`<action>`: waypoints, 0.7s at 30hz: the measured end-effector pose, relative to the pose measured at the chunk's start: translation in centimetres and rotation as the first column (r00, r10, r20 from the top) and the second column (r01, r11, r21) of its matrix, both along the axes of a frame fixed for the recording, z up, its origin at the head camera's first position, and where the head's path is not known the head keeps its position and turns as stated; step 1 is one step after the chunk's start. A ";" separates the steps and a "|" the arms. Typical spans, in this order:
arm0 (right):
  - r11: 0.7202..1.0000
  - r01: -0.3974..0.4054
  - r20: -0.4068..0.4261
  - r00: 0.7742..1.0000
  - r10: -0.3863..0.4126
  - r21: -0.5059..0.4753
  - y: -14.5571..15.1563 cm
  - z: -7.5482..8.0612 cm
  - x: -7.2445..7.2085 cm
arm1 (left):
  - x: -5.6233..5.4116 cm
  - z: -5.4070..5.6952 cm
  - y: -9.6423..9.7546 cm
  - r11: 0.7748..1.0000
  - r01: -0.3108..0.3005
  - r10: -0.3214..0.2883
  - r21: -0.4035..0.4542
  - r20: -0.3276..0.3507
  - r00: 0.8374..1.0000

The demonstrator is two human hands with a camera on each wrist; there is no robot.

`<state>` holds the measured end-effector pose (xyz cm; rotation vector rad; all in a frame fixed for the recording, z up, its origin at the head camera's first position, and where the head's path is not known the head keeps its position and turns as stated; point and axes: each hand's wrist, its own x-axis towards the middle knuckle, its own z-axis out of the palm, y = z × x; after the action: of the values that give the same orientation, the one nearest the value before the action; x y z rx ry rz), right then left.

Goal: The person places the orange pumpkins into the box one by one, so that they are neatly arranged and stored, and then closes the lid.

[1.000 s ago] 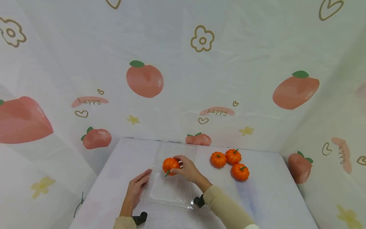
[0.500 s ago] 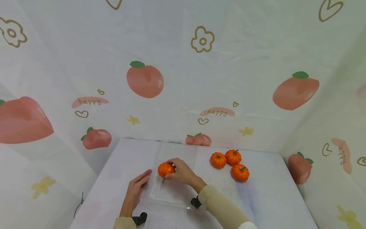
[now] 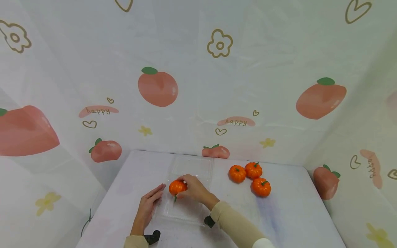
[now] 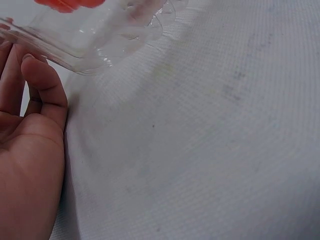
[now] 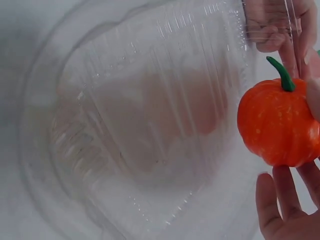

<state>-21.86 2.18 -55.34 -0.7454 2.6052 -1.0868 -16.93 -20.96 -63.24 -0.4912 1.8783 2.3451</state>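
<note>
A small orange pumpkin [image 3: 177, 188] with a green stem is held by my right hand [image 3: 193, 188], over the left part of a clear plastic clamshell box [image 3: 183, 210]. In the right wrist view, thumb and fingers grip the pumpkin [image 5: 275, 122] from two sides, its stem tilted. My left hand [image 3: 148, 205] rests against the box's left side with its fingers fairly straight. The left wrist view shows the fingers of that hand [image 4: 35, 115] at the box's clear wall [image 4: 65, 55], with a bit of orange showing inside its outline.
To the right of the box, three more orange pumpkins [image 3: 237, 174] sit close together on the white-covered table [image 3: 294, 213]. The clear lid [image 3: 192, 165] lies folded back toward the rear. A patterned cloth [image 3: 198, 86] walls the table at back and sides.
My right hand has carried the pumpkin left, slightly nearer to me and lower, toward the box's left side. The left hand and the other pumpkins have stayed in place.
</note>
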 end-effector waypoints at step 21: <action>0.988 0.016 -0.088 0.996 -0.003 0.152 -1.0 -0.2 0.5 | 0.2 0.3 0.1 1.000 0.010 -0.011 -0.016 -0.014 1.000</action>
<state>-21.32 1.18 -55.50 -0.7626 2.7300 -0.8629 -16.73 -20.89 -62.95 -0.4660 1.9019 2.3354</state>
